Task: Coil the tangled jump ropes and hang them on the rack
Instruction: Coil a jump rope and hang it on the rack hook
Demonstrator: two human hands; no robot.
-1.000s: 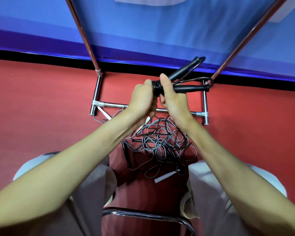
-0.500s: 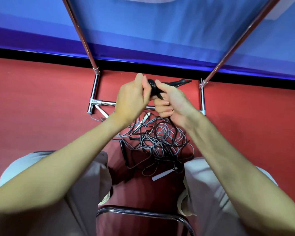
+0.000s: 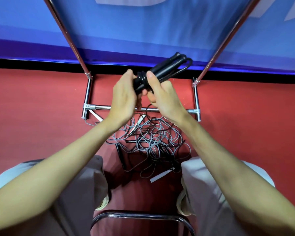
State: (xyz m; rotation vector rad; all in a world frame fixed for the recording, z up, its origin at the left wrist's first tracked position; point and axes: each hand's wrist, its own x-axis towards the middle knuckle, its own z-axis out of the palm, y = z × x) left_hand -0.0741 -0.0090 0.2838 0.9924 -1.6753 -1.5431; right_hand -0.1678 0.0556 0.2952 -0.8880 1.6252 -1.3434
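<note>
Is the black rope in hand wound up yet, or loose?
Partly wound: black rope wraps the paired handles, but a strand trails down.

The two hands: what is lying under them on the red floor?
Under the left hand and right hand, the rack's chrome base bar and a tangle of grey and black ropes show. The hands cover the bar's middle.

Black handles point(image 3: 162, 69); grey, black, seemingly white ropes point(image 3: 153, 140); red floor point(image 3: 37, 116).
</note>
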